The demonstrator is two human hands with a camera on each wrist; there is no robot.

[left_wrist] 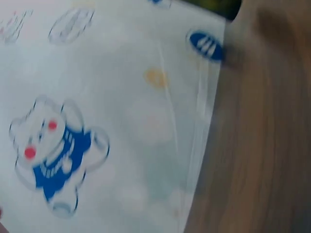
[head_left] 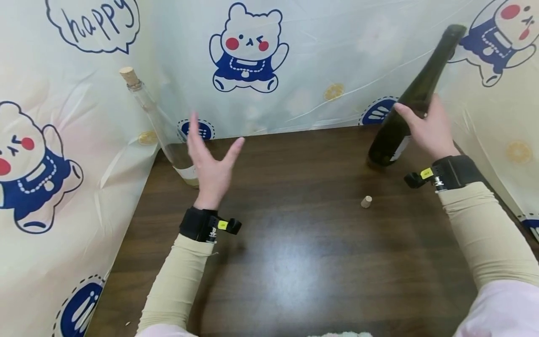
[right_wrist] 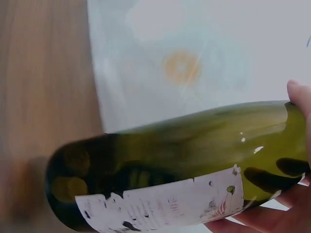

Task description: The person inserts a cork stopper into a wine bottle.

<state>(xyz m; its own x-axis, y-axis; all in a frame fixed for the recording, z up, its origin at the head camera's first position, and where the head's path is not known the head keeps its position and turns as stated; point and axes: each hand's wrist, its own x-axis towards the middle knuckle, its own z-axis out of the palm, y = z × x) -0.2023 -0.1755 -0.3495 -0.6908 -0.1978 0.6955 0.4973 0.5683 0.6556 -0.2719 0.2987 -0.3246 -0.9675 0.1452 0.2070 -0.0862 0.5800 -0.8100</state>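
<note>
My right hand (head_left: 431,126) grips a dark green wine bottle (head_left: 414,93) around its body, at the back right of the table. In the right wrist view the wine bottle (right_wrist: 146,165) shows a torn white label, with fingers wrapped about its upper body. My left hand (head_left: 210,164) has its fingers and thumb spread and holds nothing. It is beside a clear glass bottle (head_left: 160,121) at the back left, overlapping its lower part in the head view. That bottle has a cork (head_left: 128,76) in its mouth. A small loose cork (head_left: 367,201) stands on the table.
The brown wooden table (head_left: 286,224) meets patterned white sheeting (head_left: 311,56) at the back and both sides. A pale fluffy edge (head_left: 343,334) shows at the table's front. A tiny light scrap (head_left: 128,323) lies at the front left.
</note>
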